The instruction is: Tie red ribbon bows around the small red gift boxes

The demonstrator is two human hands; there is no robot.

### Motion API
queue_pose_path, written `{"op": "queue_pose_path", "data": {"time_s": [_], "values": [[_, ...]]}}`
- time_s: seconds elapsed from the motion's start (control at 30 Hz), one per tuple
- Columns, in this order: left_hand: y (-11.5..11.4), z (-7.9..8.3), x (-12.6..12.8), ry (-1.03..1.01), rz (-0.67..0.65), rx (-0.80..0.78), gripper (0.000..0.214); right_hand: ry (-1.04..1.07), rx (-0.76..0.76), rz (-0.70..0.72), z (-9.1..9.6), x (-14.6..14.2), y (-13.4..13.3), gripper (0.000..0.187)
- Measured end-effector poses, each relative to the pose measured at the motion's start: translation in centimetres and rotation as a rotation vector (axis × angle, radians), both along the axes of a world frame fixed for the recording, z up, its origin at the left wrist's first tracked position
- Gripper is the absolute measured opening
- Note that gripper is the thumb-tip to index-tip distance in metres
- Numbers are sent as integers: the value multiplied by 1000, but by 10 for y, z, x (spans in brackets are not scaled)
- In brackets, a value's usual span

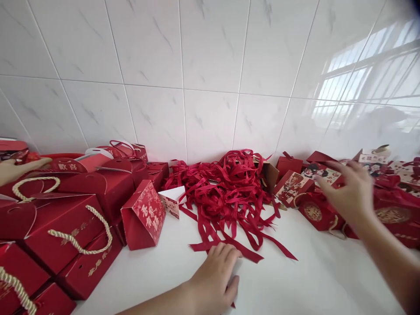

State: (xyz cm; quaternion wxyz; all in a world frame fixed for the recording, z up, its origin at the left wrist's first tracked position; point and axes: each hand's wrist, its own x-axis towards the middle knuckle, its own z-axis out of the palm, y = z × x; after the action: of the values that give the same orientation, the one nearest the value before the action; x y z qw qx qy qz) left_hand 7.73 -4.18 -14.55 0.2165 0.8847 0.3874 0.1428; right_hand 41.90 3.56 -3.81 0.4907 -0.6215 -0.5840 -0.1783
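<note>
My left hand point(215, 275) lies low on the white tabletop point(295, 280) with its fingers curled down onto the end of a red ribbon point(229, 247); a bit of red also shows under the palm. That ribbon trails from a big heap of red ribbons point(226, 188) against the wall. My right hand point(349, 192) hovers open, fingers spread and a little blurred, over small red gift boxes point(315, 212) on the right, and holds nothing.
Stacked red boxes with cream rope handles point(65, 227) fill the left side. A small red folded box point(144, 216) and a white card point(172, 201) stand beside the ribbons. Another person's hand point(16, 168) shows at the far left edge. A white tiled wall point(210, 87) rises behind.
</note>
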Motion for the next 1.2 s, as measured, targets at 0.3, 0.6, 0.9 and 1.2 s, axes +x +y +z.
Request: {"op": "queue_pose_path", "data": {"time_s": [0.3, 0.6, 0.9, 1.2], "values": [[17, -37, -2, 19, -71, 65, 42, 120, -248, 586, -41, -218, 99, 20], [22, -50, 0, 27, -67, 63, 45, 112, -288, 440, -81, -233, 124, 9], [11, -22, -5, -81, -54, -67, 49, 496, -153, 574, -11, -199, 104, 22], [39, 70, -24, -854, 601, 104, 28, 976, -341, 1204, 28, -198, 47, 29]]}}
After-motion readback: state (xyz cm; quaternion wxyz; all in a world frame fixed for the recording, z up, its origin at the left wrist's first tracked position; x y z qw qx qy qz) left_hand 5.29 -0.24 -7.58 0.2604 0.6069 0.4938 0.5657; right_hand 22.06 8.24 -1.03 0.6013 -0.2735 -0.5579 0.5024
